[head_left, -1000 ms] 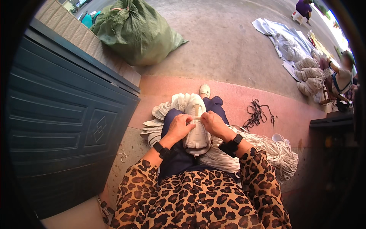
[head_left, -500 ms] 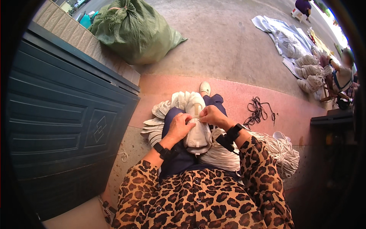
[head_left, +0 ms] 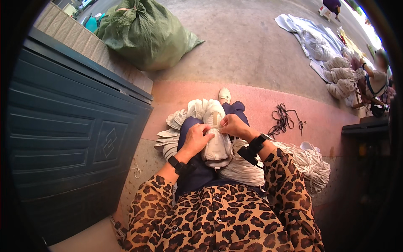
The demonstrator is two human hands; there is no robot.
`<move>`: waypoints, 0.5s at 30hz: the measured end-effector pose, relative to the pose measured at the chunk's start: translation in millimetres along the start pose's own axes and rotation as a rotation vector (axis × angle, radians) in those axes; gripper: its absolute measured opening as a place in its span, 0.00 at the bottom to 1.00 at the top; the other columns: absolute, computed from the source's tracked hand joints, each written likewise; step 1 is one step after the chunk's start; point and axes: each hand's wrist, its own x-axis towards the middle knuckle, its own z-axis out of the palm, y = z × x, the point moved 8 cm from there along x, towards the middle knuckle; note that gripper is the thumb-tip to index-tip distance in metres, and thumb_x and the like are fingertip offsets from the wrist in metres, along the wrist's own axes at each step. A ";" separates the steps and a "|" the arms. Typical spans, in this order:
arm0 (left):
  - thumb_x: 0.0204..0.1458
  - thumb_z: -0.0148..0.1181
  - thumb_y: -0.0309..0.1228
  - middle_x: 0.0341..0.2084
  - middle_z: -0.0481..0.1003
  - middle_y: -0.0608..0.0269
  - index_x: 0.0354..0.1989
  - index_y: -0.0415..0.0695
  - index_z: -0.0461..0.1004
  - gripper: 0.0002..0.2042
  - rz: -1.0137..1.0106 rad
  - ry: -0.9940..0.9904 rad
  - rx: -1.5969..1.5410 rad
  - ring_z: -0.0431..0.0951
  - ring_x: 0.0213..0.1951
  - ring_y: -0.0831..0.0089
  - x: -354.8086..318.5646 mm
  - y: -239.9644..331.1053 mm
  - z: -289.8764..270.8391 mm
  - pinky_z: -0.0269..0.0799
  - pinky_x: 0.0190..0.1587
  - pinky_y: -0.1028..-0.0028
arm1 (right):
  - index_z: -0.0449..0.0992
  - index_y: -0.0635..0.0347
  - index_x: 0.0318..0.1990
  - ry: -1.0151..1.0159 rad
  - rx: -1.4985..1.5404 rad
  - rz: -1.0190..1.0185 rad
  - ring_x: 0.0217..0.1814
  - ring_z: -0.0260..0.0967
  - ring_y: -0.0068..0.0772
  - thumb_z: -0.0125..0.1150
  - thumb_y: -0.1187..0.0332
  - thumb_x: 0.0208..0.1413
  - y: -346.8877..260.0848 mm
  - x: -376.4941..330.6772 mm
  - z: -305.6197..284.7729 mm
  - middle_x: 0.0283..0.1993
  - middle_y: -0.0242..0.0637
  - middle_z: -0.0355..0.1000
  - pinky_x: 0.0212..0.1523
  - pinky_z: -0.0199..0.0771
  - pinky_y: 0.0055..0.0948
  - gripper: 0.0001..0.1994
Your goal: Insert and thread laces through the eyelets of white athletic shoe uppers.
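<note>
A whitish shoe upper (head_left: 216, 149) lies on my lap, its toe end away from me and its heel end close to my body. Across its lace opening runs a thin pale shoelace (head_left: 214, 127). My right hand (head_left: 235, 126) is closed, thumb and forefinger pinching the lace at the right side. From the left, my left hand (head_left: 194, 137) bends over the upper with its fingers at the lace; the exact grip is too small to see clearly. More white shoe uppers (head_left: 171, 133) are stacked beside and beyond my left leg.
Thick bundles of white cord (head_left: 308, 168) lie by my right side. Black laces (head_left: 285, 119) are scattered on the pink floor. A dark panelled door (head_left: 79, 138) stands left, a green sack (head_left: 147, 40) beyond it. At far right a person (head_left: 375, 80) sits near white bundles (head_left: 338, 75).
Both hands stay at the shoe upper with barely any movement. The whole view has shifted slightly.
</note>
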 end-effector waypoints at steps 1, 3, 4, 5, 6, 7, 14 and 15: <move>0.38 0.63 0.33 0.27 0.72 0.54 0.32 0.39 0.74 0.13 -0.002 -0.002 0.001 0.74 0.29 0.62 -0.5 -0.5 0.1 0.69 0.33 0.69 | 0.71 0.62 0.25 -0.001 0.002 0.001 0.18 0.62 0.18 0.61 0.75 0.39 0.1 1.3 2.3 0.19 0.31 0.68 0.18 0.61 0.18 0.05; 0.38 0.63 0.33 0.27 0.73 0.53 0.32 0.38 0.74 0.13 0.011 0.005 0.018 0.74 0.29 0.61 0.2 0.9 -0.9 0.69 0.33 0.68 | 0.71 0.64 0.24 0.024 0.008 -0.025 0.22 0.67 0.24 0.60 0.76 0.37 1.2 5.8 3.1 0.21 0.34 0.69 0.23 0.66 0.23 0.05; 0.38 0.63 0.33 0.27 0.73 0.53 0.32 0.38 0.74 0.13 0.013 0.003 0.019 0.74 0.29 0.61 0.3 1.2 -0.9 0.69 0.33 0.68 | 0.71 0.64 0.24 0.026 0.010 -0.025 0.22 0.67 0.24 0.60 0.76 0.37 6.2 6.4 5.1 0.21 0.34 0.69 0.23 0.66 0.23 0.05; 0.38 0.63 0.33 0.26 0.73 0.53 0.32 0.38 0.74 0.13 0.005 -0.005 -0.008 0.74 0.29 0.61 0.5 0.5 -0.9 0.69 0.33 0.68 | 0.71 0.64 0.24 0.064 0.081 -0.063 0.23 0.67 0.25 0.60 0.75 0.38 7.6 4.8 6.0 0.21 0.35 0.69 0.24 0.66 0.23 0.05; 0.39 0.63 0.33 0.26 0.73 0.53 0.32 0.38 0.74 0.14 -0.002 -0.014 -0.034 0.74 0.29 0.61 0.9 0.2 -0.4 0.69 0.33 0.68 | 0.71 0.64 0.25 0.102 0.152 -0.101 0.23 0.67 0.25 0.61 0.74 0.39 9.3 2.5 5.8 0.21 0.35 0.69 0.25 0.67 0.24 0.05; 0.39 0.63 0.33 0.26 0.73 0.53 0.32 0.38 0.74 0.14 0.000 -0.014 -0.033 0.74 0.29 0.61 1.6 1.1 0.0 0.69 0.33 0.68 | 0.71 0.64 0.25 0.104 0.152 -0.103 0.23 0.67 0.25 0.61 0.74 0.39 13.1 1.3 8.6 0.21 0.35 0.69 0.25 0.67 0.24 0.05; 0.43 0.58 0.33 0.26 0.74 0.51 0.31 0.40 0.75 0.09 0.066 -0.101 0.141 0.75 0.29 0.58 15.6 14.2 -1.5 0.69 0.32 0.66 | 0.73 0.64 0.33 0.467 -0.057 -0.178 0.35 0.71 0.43 0.57 0.68 0.45 -18.8 -21.6 9.5 0.28 0.47 0.72 0.37 0.69 0.34 0.09; 0.43 0.59 0.32 0.24 0.74 0.51 0.30 0.39 0.75 0.09 0.100 -0.158 0.252 0.75 0.28 0.60 18.1 19.1 2.5 0.68 0.30 0.68 | 0.73 0.64 0.33 0.471 -0.058 -0.179 0.35 0.71 0.43 0.57 0.68 0.45 -18.5 -22.3 8.1 0.28 0.47 0.72 0.37 0.69 0.34 0.09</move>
